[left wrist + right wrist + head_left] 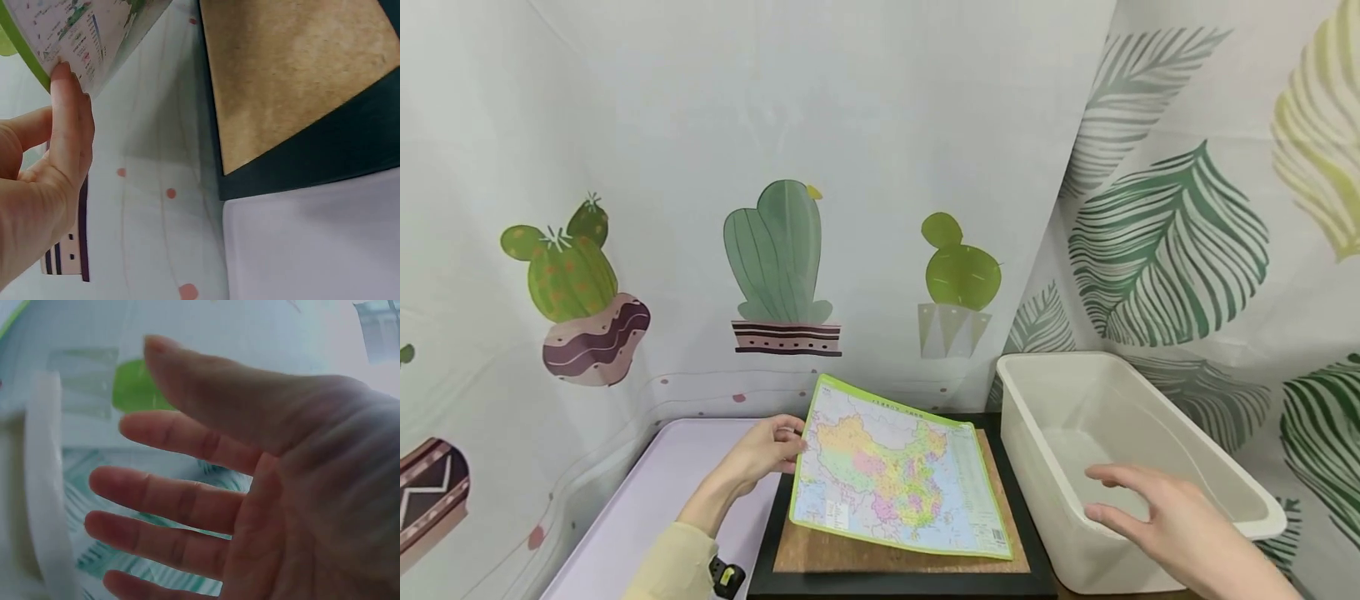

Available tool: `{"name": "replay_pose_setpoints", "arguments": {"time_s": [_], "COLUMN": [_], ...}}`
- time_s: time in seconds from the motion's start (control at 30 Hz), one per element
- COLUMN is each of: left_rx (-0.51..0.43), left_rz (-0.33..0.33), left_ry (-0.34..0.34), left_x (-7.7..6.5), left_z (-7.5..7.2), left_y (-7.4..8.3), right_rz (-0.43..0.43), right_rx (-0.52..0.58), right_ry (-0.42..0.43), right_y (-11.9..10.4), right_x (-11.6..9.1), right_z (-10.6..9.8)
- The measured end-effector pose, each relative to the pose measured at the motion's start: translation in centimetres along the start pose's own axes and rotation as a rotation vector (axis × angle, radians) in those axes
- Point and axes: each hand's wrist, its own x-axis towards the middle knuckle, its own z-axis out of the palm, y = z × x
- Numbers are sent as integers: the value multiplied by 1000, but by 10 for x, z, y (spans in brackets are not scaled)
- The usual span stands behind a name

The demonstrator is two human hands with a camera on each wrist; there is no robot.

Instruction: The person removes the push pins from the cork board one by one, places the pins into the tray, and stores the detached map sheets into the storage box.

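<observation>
My left hand (763, 457) pinches the left edge of a thin map sheet (880, 471) with a green border. The sheet is raised and tilted, above a brown board with a black frame (1041, 575). In the left wrist view, the fingers (65, 106) lie against one face of the map sheet (81, 37) near its edge. My right hand (1172, 521) is over the near part of a white bin (1037, 467), apart from the map. Its fingers are spread and hold nothing in the right wrist view, where the palm (300, 519) shows.
A lavender tray (692, 458) lies left of the framed board. Behind everything hangs a white curtain (880, 125) printed with cacti and leaves. The tall white bin stands close to the board's right side.
</observation>
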Motion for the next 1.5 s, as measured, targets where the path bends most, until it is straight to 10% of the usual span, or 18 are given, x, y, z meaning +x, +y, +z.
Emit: {"name": "replay_pose_setpoints", "arguments": {"time_s": [0.43, 1.07, 1.5], "left_rx": [11, 13, 93], "left_rz": [48, 133, 149], "left_ry": [21, 38, 53], "left_x": [-9, -17, -13], "left_z": [-15, -39, -49], "left_y": [30, 78, 145], "right_rz": [304, 244, 268], "right_rx": [-22, -55, -30], "right_ry": [-289, -309, -276], "right_y": [42, 70, 61], "right_x": [-6, -18, -18], "right_z": [-27, -22, -25]}}
